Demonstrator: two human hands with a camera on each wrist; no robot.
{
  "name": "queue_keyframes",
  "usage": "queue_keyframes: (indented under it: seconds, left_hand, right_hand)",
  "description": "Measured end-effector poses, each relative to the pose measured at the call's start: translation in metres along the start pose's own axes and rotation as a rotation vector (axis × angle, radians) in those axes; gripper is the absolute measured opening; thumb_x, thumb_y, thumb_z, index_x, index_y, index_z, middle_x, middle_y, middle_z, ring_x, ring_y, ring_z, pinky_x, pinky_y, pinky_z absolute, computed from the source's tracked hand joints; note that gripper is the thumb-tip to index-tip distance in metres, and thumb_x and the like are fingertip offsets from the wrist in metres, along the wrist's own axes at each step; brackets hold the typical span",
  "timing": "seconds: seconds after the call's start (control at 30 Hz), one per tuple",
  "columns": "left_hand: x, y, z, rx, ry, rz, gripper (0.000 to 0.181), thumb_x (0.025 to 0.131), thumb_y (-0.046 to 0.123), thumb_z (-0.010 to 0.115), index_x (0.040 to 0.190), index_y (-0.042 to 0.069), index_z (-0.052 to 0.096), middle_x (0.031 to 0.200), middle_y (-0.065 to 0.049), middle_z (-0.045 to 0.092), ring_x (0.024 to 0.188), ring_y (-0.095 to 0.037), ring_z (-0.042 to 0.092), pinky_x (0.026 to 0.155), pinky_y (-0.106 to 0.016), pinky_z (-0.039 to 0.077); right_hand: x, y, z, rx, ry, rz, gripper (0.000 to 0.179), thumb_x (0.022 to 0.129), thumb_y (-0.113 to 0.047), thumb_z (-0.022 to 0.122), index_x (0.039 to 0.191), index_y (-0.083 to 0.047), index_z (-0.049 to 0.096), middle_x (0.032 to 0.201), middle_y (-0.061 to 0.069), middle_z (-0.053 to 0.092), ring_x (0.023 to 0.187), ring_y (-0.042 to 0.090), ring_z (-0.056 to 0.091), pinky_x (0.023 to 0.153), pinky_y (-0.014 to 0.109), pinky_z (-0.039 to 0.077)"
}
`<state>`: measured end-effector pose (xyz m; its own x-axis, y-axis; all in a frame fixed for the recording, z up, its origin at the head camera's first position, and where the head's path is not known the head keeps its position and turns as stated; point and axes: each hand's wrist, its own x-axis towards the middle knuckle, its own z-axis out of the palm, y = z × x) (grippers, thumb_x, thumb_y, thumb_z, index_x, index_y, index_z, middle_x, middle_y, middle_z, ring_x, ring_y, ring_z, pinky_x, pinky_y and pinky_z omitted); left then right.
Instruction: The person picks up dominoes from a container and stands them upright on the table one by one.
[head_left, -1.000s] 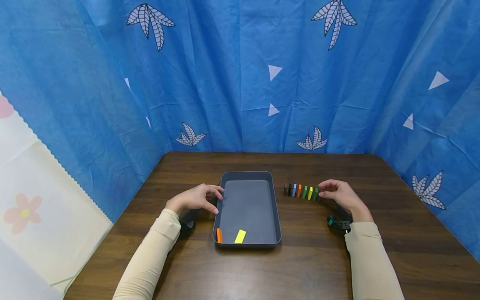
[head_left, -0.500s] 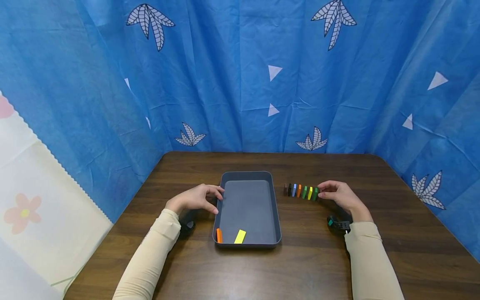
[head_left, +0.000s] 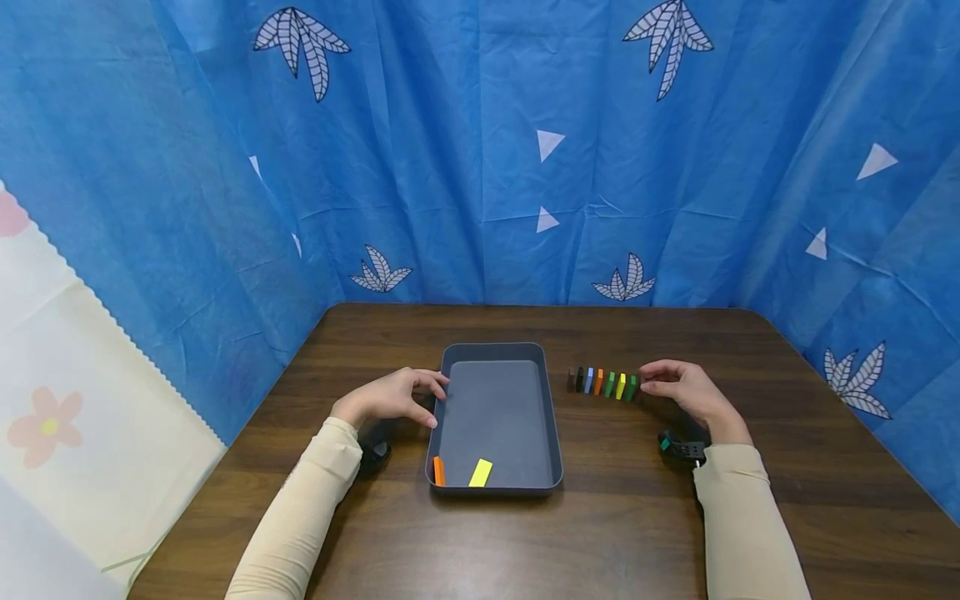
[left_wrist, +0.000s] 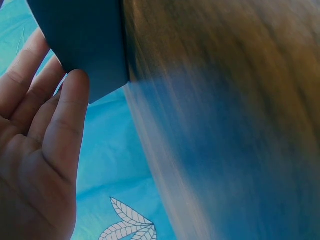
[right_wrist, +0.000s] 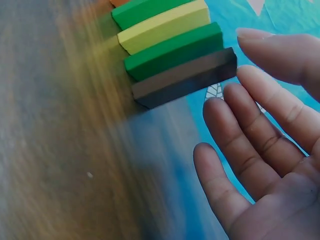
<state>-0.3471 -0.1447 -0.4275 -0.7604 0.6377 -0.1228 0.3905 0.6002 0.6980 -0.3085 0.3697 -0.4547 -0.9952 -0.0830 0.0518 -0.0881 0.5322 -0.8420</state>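
A row of upright dominoes in several colours stands on the table, right of the grey tray. My right hand is at the row's right end, thumb and index finger slightly parted around the near edge of a brown domino. A small gap shows between the fingertips and that domino in the right wrist view; the other fingers are loosely spread. At the tray's left wall, my left hand has relaxed fingers at the rim, holding nothing. Inside the tray's front end are an orange domino and a yellow domino.
The brown wooden table reaches back to a blue curtain with leaf prints. A pale flowered cloth hangs at the left. A black wrist strap is at the right wrist.
My right hand has drawn slightly to the right, its fingertips parting from the brown domino, which stays upright in the row. The left hand and the tray have not moved.
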Motion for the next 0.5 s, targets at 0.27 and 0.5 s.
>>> queue_keyframes:
  seconds: [0.27,0.5]
  left_hand:
    - [0.0,0.0,0.0,-0.009,0.003,-0.007,0.037,0.08,0.026,0.085,0.111,0.013,0.072,0.151,-0.01,0.05,0.139,-0.037,0.047,0.111,-0.052,0.044]
    - [-0.001,0.0,0.0,-0.023,0.014,-0.009,0.035,0.079,0.027,0.086,0.11,0.016,0.072,0.151,-0.007,0.051,0.14,-0.036,0.047,0.112,-0.051,0.044]
  right_hand:
    - [-0.007,-0.019,-0.011,-0.056,0.045,-0.019,0.054,0.097,-0.029,0.067,0.137,0.004,0.053,0.135,0.027,0.056,0.101,0.011,0.056,0.084,0.013,0.048]
    - [-0.008,-0.06,-0.013,-0.08,0.044,-0.124,0.05,0.096,-0.031,0.068,0.135,-0.002,0.057,0.134,0.025,0.058,0.096,-0.001,0.059,0.082,0.013,0.051]
